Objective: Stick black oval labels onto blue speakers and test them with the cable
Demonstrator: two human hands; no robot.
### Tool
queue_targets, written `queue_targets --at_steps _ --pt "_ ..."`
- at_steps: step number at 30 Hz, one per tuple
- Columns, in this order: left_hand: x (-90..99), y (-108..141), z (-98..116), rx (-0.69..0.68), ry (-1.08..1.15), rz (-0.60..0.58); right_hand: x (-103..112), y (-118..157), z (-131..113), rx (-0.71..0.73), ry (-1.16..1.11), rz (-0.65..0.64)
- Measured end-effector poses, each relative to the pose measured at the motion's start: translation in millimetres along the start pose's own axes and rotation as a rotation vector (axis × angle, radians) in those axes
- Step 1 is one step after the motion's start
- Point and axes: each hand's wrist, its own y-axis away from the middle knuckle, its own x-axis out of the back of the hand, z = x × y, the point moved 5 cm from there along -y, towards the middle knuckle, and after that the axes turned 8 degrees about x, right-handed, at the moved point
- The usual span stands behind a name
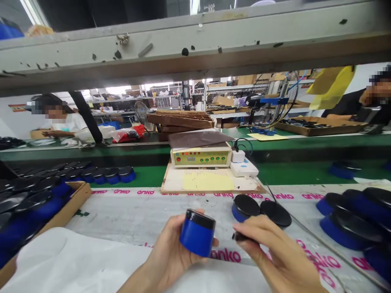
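Jar (pixel 197 234) in hands (pixel 171 254), tray rim (pixel 81 193) left

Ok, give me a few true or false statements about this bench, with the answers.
1. The left hand holds a blue jar with a black lid. True.
2. The right hand holds a second blue jar. False: it holds a small black piece.
3. A yellow control box with red and green buttons stands beyond the mat. True.
4. The wooden tray on the left has nothing in it. False: it holds black-topped blue jars.
5. A person in a white shirt is visible across the bench. True.
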Motion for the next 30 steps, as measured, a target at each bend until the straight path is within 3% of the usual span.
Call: queue_targets --at_steps 2,6,13,16,23,30 --pt "2.4 3 -1 -0.036 -0.043 0.049 -1 0 -2 0.054 0.016 -0.031" --pt "6.2 7 -3 -0.038 -0.045 0.149 -12 -1 6 -0.044 -0.015 -0.097" --pt "-1.1 -6 -6 0.059 -0.006 0.006 -24 1 3 -0.043 -0.046 -0.129" --pt "1.8 -4 -9 0.057 -0.043 0.048 -22 0 -1 -0.023 0.016 -0.089" --pt "2.3 6 -2 -0.153 -0.401 0.281 -23 1 -5 0.035 0.182 -0.120" --pt "1.8 7 1 -0.363 -0.791 0.273 -31 11 -2 -0.006 0.189 -0.108"
